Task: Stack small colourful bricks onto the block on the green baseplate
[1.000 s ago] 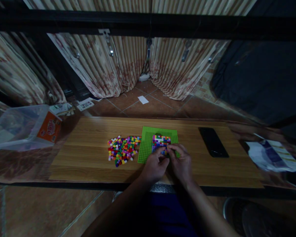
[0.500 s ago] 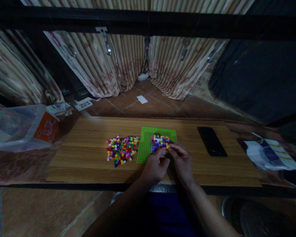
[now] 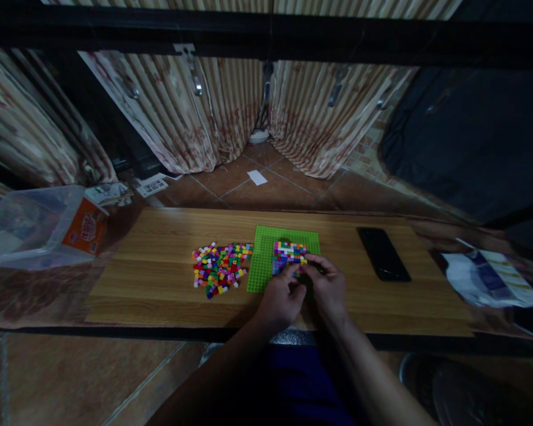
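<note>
A green studded baseplate (image 3: pixel 260 254) lies on the wooden board, with a block of small multicoloured toy bricks (image 3: pixel 288 251) set on its right half. My left hand (image 3: pixel 281 300) is closed, its fingertips touching the near edge of the block; what they pinch, if anything, is hidden. My right hand (image 3: pixel 327 287) is closed at the near right corner of the block, thumb and forefinger on the toy bricks around a yellow one. Left of the baseplate lies a loose pile of toy bricks (image 3: pixel 220 266) in many colours.
A black phone (image 3: pixel 383 254) lies to the right on the wooden board (image 3: pixel 146 266). Off the left end stands a clear plastic box (image 3: pixel 35 228) with an orange label. A white and purple packet (image 3: pixel 493 278) lies beyond the right end. Striped curtains (image 3: pixel 231 112) hang behind.
The view has shifted slightly. My right fingers have moved a little at the block's near right corner; my left hand is nearly still. The brick pile looks the same.
</note>
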The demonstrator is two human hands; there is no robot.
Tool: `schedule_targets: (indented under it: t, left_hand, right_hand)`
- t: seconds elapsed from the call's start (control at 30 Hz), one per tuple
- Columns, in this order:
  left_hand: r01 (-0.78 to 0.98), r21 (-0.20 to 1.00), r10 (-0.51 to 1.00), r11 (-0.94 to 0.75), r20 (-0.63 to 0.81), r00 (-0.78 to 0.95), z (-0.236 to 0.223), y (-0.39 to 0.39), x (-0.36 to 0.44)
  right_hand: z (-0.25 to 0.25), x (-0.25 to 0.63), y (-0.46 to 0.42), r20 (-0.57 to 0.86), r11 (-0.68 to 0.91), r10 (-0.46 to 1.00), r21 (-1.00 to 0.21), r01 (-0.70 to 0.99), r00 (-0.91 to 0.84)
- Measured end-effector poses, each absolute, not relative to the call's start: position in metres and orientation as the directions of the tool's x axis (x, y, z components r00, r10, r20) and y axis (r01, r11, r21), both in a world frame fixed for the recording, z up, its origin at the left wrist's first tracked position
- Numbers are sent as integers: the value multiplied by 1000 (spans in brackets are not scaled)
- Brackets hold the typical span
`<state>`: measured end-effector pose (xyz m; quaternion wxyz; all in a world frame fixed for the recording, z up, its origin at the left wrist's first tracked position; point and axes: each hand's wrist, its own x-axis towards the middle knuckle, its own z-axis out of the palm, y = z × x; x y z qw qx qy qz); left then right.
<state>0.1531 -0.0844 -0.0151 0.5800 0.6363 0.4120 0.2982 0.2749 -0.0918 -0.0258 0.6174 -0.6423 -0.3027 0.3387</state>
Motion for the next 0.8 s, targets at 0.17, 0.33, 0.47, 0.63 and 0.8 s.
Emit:
schedule_targets:
  t: [0.17,0.33,0.47,0.63,0.8]
  left_hand:
    - [209,978,877,-29,-75,475,-13,-86,154]
    - [255,964,875,-78,-57,481,-14,-87,155]
    - [293,948,883,-123,-30,468,-17,-88,155]
    - [307,944,893,-117,-35,449,-19,-89,156]
    - [294,953,893,-76,-66,445,-20,-90,154]
  right_hand:
    - [-26,275,-90,-111,-64,807,-993,-101,580]
    - [-21,274,-91,-144,-78,803,-987,-138,578]
    - [-16,273,-91,-159,-95,800,-986,-141,578]
    - [-18,273,-89,-148,-77,800,-986,-145,582]
    - [-22,274,-91,-122,-48,813,-989,-143,570]
